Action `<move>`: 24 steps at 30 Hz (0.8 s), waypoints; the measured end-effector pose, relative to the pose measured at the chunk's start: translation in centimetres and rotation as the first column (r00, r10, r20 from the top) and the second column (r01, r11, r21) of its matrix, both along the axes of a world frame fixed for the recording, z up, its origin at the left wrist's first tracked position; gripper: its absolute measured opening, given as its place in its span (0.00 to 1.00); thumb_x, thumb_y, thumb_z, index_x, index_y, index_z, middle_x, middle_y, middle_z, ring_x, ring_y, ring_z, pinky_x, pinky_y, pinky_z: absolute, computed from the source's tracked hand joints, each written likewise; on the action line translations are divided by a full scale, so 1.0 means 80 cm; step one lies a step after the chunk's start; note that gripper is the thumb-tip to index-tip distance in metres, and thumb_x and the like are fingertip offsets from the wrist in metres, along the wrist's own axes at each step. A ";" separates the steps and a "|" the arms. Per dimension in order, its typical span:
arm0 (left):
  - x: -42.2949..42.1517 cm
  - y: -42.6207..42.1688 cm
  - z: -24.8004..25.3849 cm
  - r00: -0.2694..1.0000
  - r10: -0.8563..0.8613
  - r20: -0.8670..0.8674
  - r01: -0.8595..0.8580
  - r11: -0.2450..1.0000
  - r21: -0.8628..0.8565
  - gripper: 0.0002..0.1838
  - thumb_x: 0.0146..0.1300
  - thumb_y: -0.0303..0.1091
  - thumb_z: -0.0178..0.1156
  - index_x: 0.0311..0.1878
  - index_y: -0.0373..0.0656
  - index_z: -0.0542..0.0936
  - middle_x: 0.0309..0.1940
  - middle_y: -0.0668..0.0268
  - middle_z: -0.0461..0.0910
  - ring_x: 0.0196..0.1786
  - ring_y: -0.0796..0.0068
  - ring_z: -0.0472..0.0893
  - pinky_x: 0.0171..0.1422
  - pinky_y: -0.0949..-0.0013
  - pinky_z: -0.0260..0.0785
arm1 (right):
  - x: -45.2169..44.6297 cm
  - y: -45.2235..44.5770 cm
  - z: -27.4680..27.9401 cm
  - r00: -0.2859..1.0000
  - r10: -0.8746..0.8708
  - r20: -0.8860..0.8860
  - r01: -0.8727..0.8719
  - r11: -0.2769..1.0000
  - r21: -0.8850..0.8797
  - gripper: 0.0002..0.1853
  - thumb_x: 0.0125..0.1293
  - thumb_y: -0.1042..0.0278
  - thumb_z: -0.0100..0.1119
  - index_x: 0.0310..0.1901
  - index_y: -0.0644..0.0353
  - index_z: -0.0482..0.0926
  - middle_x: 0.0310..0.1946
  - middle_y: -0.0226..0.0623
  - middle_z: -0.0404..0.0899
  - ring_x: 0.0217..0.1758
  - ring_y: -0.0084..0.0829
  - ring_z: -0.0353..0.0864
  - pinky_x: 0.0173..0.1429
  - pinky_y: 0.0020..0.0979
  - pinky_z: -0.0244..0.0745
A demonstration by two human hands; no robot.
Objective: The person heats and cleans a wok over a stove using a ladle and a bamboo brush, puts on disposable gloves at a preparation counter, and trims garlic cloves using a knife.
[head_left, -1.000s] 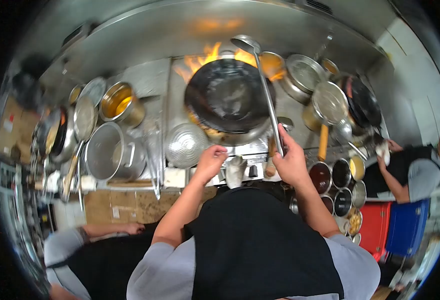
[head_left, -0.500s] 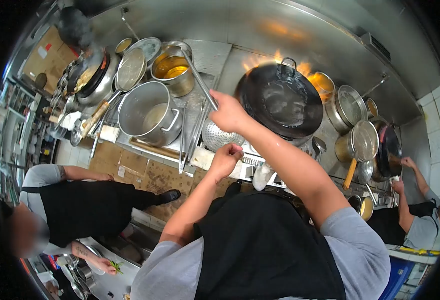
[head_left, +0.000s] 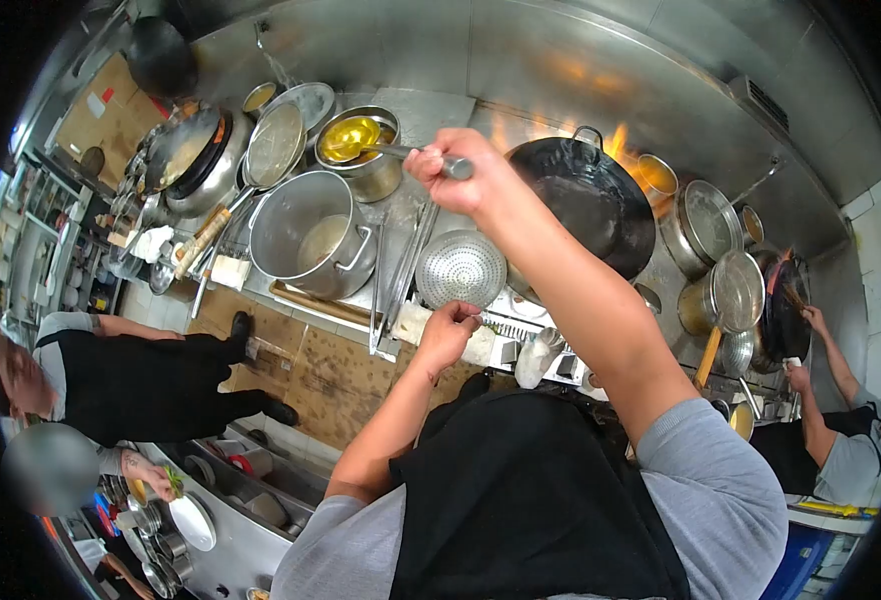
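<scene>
My right hand (head_left: 451, 172) is closed around the handle of a metal ladle (head_left: 391, 150). The ladle's bowl, full of yellow oil (head_left: 351, 138), is over a steel pot (head_left: 376, 182) left of the wok. My left hand (head_left: 446, 338) is closed, its fingertips pinched together at the near edge of a perforated skimmer (head_left: 461, 268); whether it grips the skimmer's handle is hidden. Partly behind my right forearm, a black wok (head_left: 586, 215) sits over flames.
A large two-handled pot (head_left: 313, 235) stands left of the skimmer. Strainers (head_left: 733, 290) rest on pots at the right. Flames (head_left: 616, 145) rise behind the wok. One co-worker (head_left: 131, 385) stands at the left; another (head_left: 826, 440) works over a wok at the right.
My right hand has raised the ladle, and its bowl now shows full of oil above the pot. My left hand stays near the skimmer. At left, a co-worker's legs have shifted.
</scene>
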State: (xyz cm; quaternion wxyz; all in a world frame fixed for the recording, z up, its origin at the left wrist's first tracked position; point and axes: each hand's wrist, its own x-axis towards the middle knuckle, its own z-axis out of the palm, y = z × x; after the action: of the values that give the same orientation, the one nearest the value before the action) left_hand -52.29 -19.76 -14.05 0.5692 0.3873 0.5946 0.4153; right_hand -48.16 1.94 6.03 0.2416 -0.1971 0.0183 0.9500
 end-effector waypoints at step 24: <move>0.175 0.054 0.007 0.773 -0.635 -0.001 0.634 0.772 -0.050 0.11 0.69 0.28 0.62 0.53 0.37 0.83 0.40 0.69 0.84 0.38 0.79 0.77 0.46 0.72 0.70 | 0.442 -0.339 0.087 0.820 -0.562 -0.106 0.554 0.827 -0.099 0.15 0.68 0.81 0.50 0.56 0.74 0.67 0.45 0.46 0.73 0.28 0.24 0.73 0.26 0.27 0.77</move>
State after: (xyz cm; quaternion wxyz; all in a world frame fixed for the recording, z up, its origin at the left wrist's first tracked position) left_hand -38.27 -15.44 -13.51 0.6795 0.5552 0.4439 0.1815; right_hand -12.77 -25.21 13.00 0.5008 -0.1280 0.1213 0.8474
